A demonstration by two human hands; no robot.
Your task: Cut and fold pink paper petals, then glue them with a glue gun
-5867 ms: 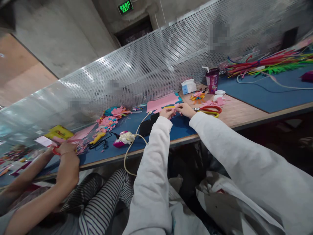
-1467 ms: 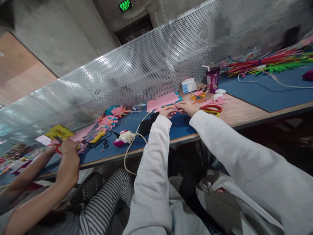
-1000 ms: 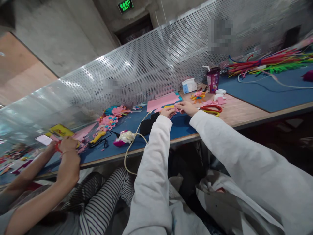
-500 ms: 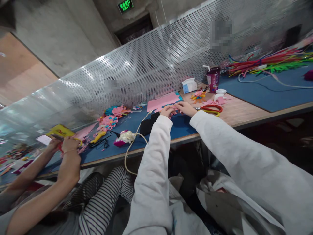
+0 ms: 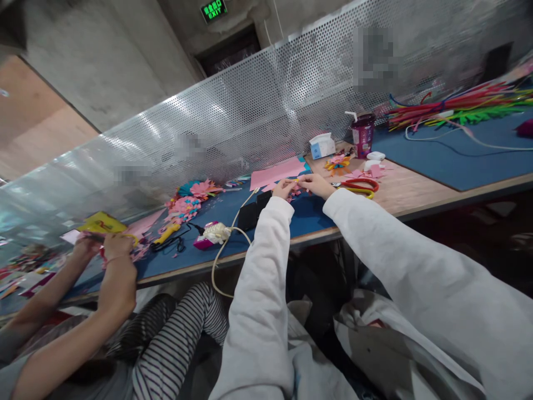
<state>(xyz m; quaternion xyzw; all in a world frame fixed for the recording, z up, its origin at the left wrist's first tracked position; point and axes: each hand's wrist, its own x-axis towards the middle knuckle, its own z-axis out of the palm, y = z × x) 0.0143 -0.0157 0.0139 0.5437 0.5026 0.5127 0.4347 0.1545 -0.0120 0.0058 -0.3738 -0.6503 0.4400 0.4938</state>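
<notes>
My left hand (image 5: 283,189) and my right hand (image 5: 315,184) meet over the blue mat, fingers bent and fingertips pinched together. Between them is a small paper piece (image 5: 296,180), with a yellow bit showing at the fingertips; its full shape is hidden. Pink paper scraps (image 5: 296,192) show just below the fingers; whether they are part of the held piece I cannot tell. Red-and-yellow-handled scissors (image 5: 361,185) lie right of my right hand. Behind my hands rest flat sheets of pink paper (image 5: 277,173).
A lidded purple cup (image 5: 363,136), tissue pack (image 5: 322,145), orange paper flower (image 5: 337,161) and white case (image 5: 374,161) stand behind. To the left lie black boxes (image 5: 248,215), a power strip (image 5: 213,234) with cables and pink paper flowers (image 5: 185,208). A co-worker's hands (image 5: 119,245) work farther left.
A yellow bit now shows between my fingertips, where pink showed before. My arms stay in nearly the same place. The co-worker's hands have shifted slightly.
</notes>
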